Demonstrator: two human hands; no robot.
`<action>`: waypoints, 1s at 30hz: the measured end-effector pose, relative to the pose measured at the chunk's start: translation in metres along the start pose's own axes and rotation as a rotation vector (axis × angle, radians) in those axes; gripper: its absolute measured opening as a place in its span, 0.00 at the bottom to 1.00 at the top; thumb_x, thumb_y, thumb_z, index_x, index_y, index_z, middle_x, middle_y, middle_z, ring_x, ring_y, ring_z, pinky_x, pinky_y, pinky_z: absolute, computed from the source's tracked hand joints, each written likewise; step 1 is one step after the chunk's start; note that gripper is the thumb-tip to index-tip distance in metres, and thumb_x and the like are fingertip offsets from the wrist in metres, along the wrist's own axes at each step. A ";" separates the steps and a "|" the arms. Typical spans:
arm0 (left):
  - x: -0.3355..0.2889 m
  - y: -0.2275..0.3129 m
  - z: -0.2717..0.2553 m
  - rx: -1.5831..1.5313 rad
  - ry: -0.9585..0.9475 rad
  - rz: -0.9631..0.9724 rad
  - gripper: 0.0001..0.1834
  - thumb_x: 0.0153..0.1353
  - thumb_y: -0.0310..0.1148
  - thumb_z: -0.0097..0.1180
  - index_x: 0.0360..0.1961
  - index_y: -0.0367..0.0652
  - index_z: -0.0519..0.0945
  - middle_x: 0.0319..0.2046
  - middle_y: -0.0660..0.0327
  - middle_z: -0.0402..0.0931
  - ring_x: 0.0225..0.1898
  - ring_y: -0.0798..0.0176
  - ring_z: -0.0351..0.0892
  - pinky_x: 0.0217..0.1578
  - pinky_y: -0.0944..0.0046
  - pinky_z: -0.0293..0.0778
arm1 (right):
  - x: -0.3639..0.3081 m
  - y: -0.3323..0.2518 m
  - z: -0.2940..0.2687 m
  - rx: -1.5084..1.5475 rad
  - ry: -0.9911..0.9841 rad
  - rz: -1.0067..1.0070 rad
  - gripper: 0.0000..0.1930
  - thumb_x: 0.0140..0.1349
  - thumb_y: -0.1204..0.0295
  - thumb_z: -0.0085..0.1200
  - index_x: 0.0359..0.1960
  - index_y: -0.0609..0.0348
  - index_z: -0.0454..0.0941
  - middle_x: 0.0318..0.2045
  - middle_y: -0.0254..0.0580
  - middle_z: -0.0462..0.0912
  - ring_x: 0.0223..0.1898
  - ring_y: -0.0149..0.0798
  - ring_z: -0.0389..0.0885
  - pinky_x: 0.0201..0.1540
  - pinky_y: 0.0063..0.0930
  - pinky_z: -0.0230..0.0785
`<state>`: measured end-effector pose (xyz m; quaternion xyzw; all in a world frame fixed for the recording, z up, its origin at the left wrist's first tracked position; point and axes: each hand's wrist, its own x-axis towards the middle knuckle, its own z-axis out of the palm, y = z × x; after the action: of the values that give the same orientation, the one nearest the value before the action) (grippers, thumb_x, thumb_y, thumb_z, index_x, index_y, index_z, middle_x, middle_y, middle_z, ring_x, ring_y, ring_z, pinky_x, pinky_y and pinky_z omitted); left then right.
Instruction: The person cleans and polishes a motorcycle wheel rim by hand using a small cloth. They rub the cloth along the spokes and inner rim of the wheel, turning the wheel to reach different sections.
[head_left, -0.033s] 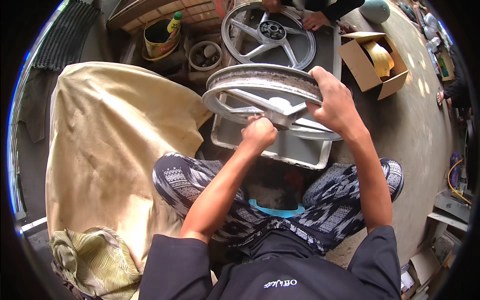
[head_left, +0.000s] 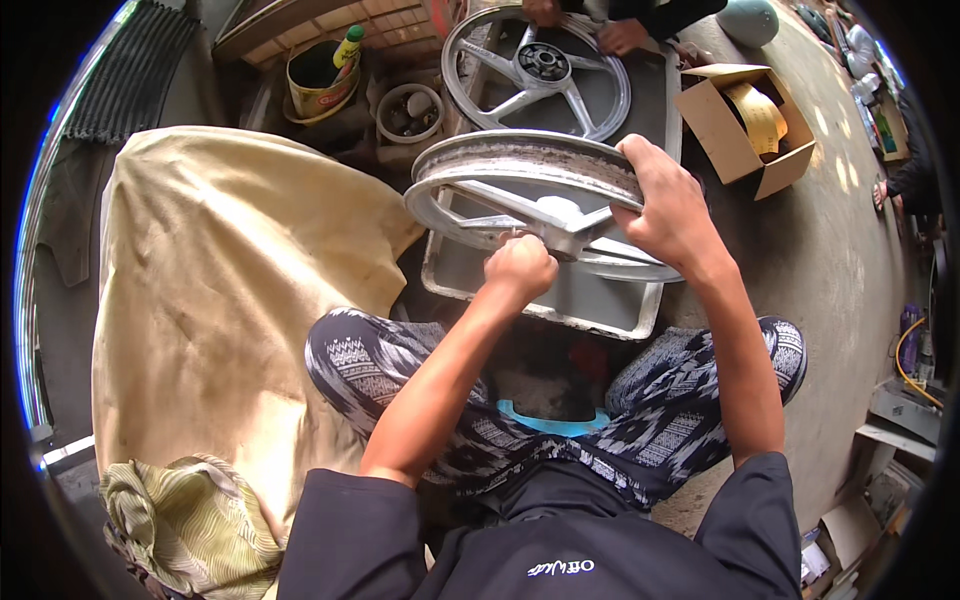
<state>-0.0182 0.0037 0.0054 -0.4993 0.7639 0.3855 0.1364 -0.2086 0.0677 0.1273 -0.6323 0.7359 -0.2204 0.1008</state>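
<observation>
A silver spoked motorcycle wheel rim (head_left: 520,155) is held tilted over a shallow grey tray (head_left: 592,321) in front of me. My right hand (head_left: 670,210) grips its right side, thumb on the near face and fingers over the top edge. Closed in a fist, my left hand (head_left: 521,270) sits against the near lower part of the wheel, left of the hub; whatever it may hold is hidden. The wheel's band looks stained and dull. Farther off, another person's hands (head_left: 622,37) are at the edge of a second spoked wheel (head_left: 544,63), which rests at the tray's far end.
On the left a tan cloth (head_left: 220,290) covers something bulky, with a striped green cloth (head_left: 190,510) at its near end. A yellow bucket (head_left: 318,98) and a round pot (head_left: 410,112) stand at the back. To the right is an open cardboard box (head_left: 725,125) with a yellow roll inside.
My left hand has shifted very slightly to the right along the wheel. The other person's hand at the far wheel has moved a little to the left. My right hand keeps its place.
</observation>
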 end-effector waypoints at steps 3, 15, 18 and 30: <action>0.004 -0.005 -0.002 -0.009 -0.039 0.017 0.25 0.61 0.37 0.52 0.55 0.30 0.80 0.56 0.37 0.79 0.63 0.37 0.75 0.60 0.37 0.72 | 0.000 -0.001 0.000 0.001 -0.002 0.007 0.28 0.50 0.74 0.67 0.54 0.60 0.71 0.49 0.51 0.81 0.56 0.55 0.79 0.58 0.47 0.73; -0.010 0.007 -0.009 0.006 0.072 0.106 0.18 0.60 0.36 0.51 0.42 0.30 0.80 0.48 0.32 0.80 0.53 0.31 0.81 0.56 0.38 0.75 | 0.001 0.000 -0.001 0.010 -0.002 0.010 0.28 0.51 0.75 0.66 0.55 0.62 0.71 0.50 0.54 0.81 0.56 0.58 0.79 0.59 0.48 0.72; -0.004 0.002 -0.004 0.099 0.032 0.057 0.20 0.61 0.38 0.53 0.46 0.33 0.84 0.54 0.38 0.79 0.58 0.36 0.80 0.57 0.39 0.76 | 0.001 -0.002 0.001 0.026 0.060 -0.050 0.22 0.52 0.76 0.62 0.50 0.61 0.71 0.45 0.56 0.80 0.50 0.62 0.79 0.52 0.50 0.71; 0.002 -0.006 0.008 0.039 0.031 0.059 0.22 0.61 0.39 0.54 0.50 0.34 0.83 0.55 0.41 0.81 0.57 0.37 0.81 0.56 0.32 0.72 | -0.001 0.000 0.005 0.036 0.104 -0.097 0.22 0.51 0.75 0.63 0.49 0.59 0.70 0.44 0.55 0.80 0.49 0.62 0.80 0.50 0.50 0.72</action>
<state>-0.0155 0.0071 -0.0032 -0.4798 0.7876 0.3666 0.1228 -0.2059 0.0680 0.1223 -0.6531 0.7045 -0.2707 0.0631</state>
